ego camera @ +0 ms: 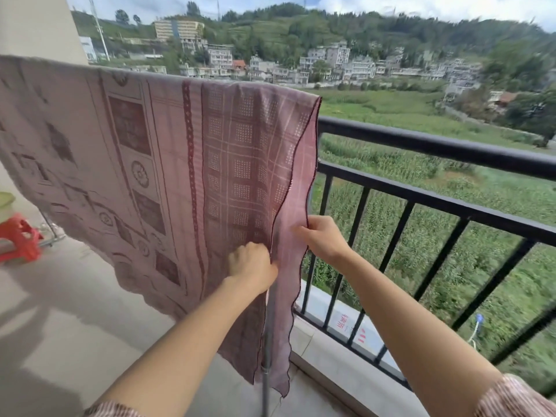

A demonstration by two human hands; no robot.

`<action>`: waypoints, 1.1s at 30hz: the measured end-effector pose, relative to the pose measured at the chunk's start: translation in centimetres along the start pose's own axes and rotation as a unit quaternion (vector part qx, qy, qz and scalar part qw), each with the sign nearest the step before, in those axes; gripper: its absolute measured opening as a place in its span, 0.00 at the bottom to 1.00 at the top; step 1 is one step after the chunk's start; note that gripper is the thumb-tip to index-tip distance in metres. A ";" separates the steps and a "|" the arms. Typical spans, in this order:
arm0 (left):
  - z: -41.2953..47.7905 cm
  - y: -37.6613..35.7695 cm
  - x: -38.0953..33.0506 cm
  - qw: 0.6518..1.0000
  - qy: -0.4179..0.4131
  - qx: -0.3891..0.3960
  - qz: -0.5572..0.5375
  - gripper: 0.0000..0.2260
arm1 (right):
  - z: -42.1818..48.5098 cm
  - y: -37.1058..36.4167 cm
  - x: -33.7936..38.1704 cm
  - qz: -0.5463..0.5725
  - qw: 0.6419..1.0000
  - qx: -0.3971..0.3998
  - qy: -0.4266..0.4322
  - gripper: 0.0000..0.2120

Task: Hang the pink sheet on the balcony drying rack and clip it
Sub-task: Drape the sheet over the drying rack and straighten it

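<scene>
The pink patterned sheet hangs draped over the top bar of the drying rack, which it hides; it spans from the left edge to just left of the railing. Only the rack's grey upright pole shows below the cloth. My left hand grips the front layer near its dark hemmed edge, low on the sheet's right side. My right hand pinches the back layer's right edge, a little higher. No clip is in view.
A black metal balcony railing runs along the right, close behind the sheet's right edge. A red plastic stool stands on the floor at far left, with a green object above it. Pale floor tiles stretch below the sheet.
</scene>
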State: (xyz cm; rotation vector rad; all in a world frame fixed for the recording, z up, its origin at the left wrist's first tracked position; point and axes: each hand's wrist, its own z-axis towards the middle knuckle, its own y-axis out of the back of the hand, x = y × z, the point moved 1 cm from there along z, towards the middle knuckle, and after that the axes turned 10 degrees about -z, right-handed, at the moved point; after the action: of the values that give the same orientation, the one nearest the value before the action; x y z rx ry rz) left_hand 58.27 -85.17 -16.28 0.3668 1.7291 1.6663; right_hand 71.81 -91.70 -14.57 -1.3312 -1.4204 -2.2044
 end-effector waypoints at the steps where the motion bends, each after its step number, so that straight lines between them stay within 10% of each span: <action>1: 0.3 -0.9 0.5 1.000 0.011 0.026 -0.001 0.18 | -0.1 -0.4 -0.3 -0.003 1.000 0.009 -0.015 0.13; 12: -0.8 -8.1 3.2 0.983 0.014 0.171 -0.063 0.15 | -0.9 -4.3 -5.2 -0.109 0.984 0.084 -0.113 0.18; 19: -0.6 -7.9 6.3 0.874 0.099 0.317 -0.356 0.09 | -1.4 -4.2 -6.0 -0.102 0.987 0.026 -0.120 0.17; 28: -0.4 -12.2 7.3 0.968 0.092 0.159 -0.173 0.14 | -2.6 -5.5 -7.1 -0.109 0.983 0.067 -0.132 0.18; 33: -0.2 -10.0 8.4 0.877 0.115 0.401 -0.241 0.09 | -2.9 -6.0 -6.9 -0.107 0.982 0.040 -0.147 0.16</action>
State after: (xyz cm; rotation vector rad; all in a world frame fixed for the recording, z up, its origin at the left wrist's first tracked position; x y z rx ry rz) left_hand 54.69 -81.32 -28.24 0.0767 2.4010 0.5988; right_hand 70.61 -92.94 -24.04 -1.5963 -1.8147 -2.1120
